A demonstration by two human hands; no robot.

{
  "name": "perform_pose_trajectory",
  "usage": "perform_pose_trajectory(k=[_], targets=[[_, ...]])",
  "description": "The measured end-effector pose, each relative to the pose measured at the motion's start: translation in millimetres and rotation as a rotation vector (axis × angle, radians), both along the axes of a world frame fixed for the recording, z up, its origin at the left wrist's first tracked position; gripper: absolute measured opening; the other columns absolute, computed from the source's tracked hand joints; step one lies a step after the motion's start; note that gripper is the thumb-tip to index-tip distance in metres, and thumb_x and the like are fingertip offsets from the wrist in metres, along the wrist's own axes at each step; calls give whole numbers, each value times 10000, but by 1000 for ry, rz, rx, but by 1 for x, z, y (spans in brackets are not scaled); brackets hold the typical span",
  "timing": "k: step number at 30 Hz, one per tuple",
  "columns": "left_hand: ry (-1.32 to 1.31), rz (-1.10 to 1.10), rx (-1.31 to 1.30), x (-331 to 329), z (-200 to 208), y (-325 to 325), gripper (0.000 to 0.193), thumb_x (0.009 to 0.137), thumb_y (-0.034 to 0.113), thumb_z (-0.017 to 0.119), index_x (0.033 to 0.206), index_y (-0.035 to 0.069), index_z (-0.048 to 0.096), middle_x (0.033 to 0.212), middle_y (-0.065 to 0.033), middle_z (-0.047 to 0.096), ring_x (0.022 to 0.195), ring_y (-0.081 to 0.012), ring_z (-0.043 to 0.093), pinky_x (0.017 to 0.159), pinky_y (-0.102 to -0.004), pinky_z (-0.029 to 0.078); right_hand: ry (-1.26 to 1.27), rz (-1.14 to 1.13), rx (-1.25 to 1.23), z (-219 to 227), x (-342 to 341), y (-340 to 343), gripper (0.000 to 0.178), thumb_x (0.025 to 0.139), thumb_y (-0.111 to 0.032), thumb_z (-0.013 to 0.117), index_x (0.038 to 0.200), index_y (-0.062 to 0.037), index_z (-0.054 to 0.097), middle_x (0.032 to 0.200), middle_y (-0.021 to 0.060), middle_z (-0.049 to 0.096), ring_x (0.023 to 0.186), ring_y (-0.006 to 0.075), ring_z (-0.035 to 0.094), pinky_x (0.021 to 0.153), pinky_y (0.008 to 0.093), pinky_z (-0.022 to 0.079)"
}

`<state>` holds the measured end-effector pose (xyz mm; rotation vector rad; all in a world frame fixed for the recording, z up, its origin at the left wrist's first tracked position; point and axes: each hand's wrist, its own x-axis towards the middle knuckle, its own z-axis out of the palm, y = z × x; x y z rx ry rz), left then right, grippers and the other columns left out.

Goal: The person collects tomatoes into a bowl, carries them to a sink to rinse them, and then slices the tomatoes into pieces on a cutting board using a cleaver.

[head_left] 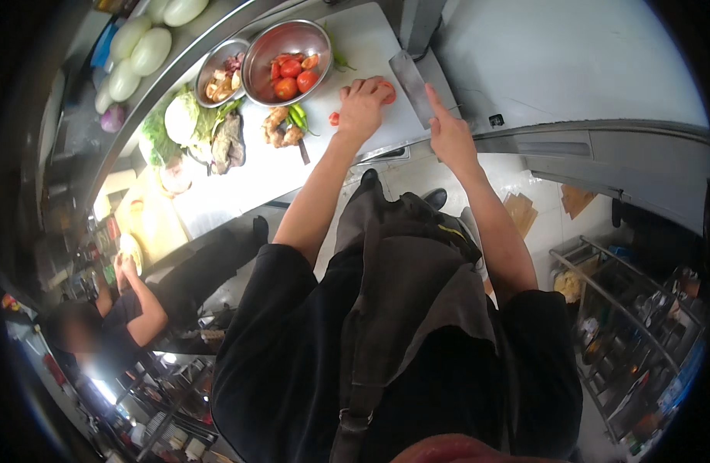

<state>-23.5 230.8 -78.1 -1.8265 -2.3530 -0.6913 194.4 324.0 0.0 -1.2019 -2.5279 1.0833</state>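
On the white cutting board, my left hand presses down on a red tomato, its fingers curled over it. A small red tomato piece lies just beside that hand. In my right hand is a broad-bladed cleaver, with the index finger stretched along the blade; the handle is hidden in the palm. The blade stands to the right of the tomato, apart from it. Left of my hands, a steel bowl holds several tomatoes.
A smaller steel bowl of chopped pieces, ginger, green chilies and a cabbage sit to the left. Pale gourd-like vegetables lie on a shelf. A co-worker works at lower left. A wire rack stands at right.
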Motion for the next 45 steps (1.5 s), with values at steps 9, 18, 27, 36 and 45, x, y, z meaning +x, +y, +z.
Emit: perform_pose_trajectory(k=[9, 18, 27, 36, 45], targets=[[-196, 0, -25, 2, 8, 11, 375, 801, 138, 855, 1149, 155, 716, 1255, -82, 654, 1139, -305, 658, 974, -499, 458, -117, 49, 38, -2, 7, -14, 864, 995, -56, 583, 1695, -424, 235, 933, 282, 736, 884, 489, 719, 796, 592, 550], [-251, -34, 93, -12, -1, 20, 306, 803, 14, 779, 1090, 104, 722, 1204, -109, 669, 1054, -375, 702, 895, -469, 563, -161, 39, 91, 3, 7, -10, 916, 959, -22, 582, 1704, -414, 222, 929, 280, 734, 862, 494, 721, 792, 592, 561], [-398, -50, 25, -16, 5, 19, 322, 810, -61, 801, 1109, 24, 718, 1222, -161, 649, 980, -296, 764, 856, -397, 623, -198, 114, 62, 13, -2, -13, 962, 890, 19, 583, 1708, -363, 249, 910, 265, 737, 827, 477, 723, 767, 593, 563], [-349, -144, 69, -9, 15, 22, 358, 780, 20, 843, 1096, 65, 678, 1158, -164, 658, 942, -381, 721, 841, -461, 594, 28, 87, 68, -32, -24, 9, 957, 879, 27, 566, 1719, -291, 237, 908, 247, 746, 830, 469, 729, 766, 580, 580], [-443, 21, 5, -4, 6, 4, 385, 772, 82, 871, 1076, 65, 635, 1101, -167, 674, 988, -410, 686, 829, -515, 570, -148, 94, 11, 8, -11, -18, 954, 921, -2, 565, 1709, -411, 213, 829, 247, 721, 774, 468, 714, 744, 591, 566]])
